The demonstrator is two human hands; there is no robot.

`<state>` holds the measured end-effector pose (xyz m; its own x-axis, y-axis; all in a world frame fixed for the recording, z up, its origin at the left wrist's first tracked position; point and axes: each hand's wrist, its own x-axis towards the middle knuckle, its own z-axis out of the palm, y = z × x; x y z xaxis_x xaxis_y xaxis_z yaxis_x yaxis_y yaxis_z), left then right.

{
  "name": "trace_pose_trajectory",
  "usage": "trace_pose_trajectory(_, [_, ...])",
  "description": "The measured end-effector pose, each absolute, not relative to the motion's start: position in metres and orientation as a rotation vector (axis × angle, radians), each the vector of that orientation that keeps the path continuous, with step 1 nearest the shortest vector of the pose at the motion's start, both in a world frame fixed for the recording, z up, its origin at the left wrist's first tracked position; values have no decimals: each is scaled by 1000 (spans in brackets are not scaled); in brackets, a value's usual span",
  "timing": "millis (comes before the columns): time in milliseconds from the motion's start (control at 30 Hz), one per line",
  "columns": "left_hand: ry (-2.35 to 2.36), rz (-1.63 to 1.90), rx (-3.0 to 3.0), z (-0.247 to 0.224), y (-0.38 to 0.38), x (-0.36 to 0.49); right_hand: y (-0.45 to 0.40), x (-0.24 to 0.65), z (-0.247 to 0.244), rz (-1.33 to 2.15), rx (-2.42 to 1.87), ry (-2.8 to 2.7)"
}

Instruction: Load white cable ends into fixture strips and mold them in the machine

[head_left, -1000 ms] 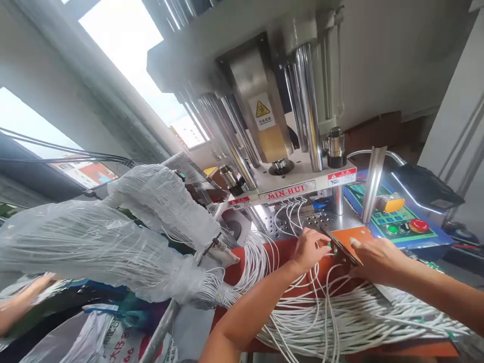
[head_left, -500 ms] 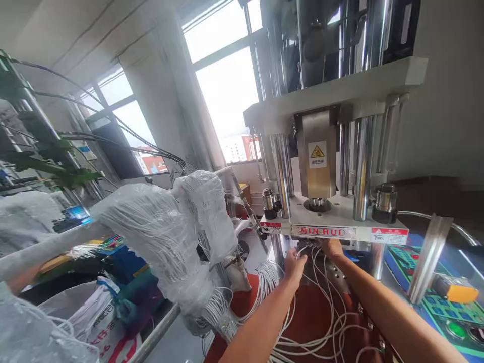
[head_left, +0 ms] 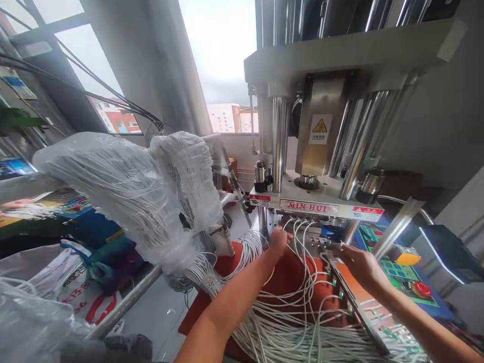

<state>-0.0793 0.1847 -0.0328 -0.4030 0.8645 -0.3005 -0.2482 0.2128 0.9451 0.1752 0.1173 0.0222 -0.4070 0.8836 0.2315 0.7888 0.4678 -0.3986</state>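
Note:
My left hand (head_left: 280,241) is closed at a white cable (head_left: 288,222) just in front of the press (head_left: 310,205). Several white cables run from the metal mould (head_left: 308,233) under the press plate and droop onto the red-brown table (head_left: 291,267). To the right, my right hand (head_left: 357,258) has its fingers pressed together at the mould's front right edge, close to the upper end of a long dark metal rail (head_left: 353,302). What its fingertips hold, if anything, is too small to make out. Loose white cables (head_left: 295,335) spread below both hands.
Plastic-wrapped cable bundles (head_left: 113,176) hang over a rail on the left. Metal columns (head_left: 279,146) and a heavy upper plate (head_left: 340,55) stand above the work. A control panel with a red button (head_left: 422,289) lies at the right. A white sack (head_left: 75,287) stands lower left.
My right hand has come out from under the press plate and moved right, to the mould's edge. My left hand stays near the cables. The view has tilted down, showing more cables and the rail.

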Motion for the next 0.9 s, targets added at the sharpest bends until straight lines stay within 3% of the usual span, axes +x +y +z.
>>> trace_pose_trajectory(233, [1273,1116,694,-13,195,-83,1,380,-7,68,-2225,-1595])
trace_pose_trajectory(367, [1030,1115,486,-28,223,-83,-14,432,-14,94,-2600,-1473])
trace_pose_trajectory(467, [959,1105,467,-34,220,-74,4,387,-10,202,-2354,-1727])
trace_pose_trajectory(600, [862,1074,430,-34,206,-61,61,264,3,502,-1477,-2212])
trace_pose_trajectory(667, [858,1084,400,-37,206,-62,105,206,6,347,-1300,-2343])
trace_pose_trajectory(800, [867,1120,380,-46,208,-69,206,128,5,-190,-1476,-2435])
trace_pose_trajectory(900, [869,1118,389,-49,208,-70,259,110,11,-268,-1450,-2529])
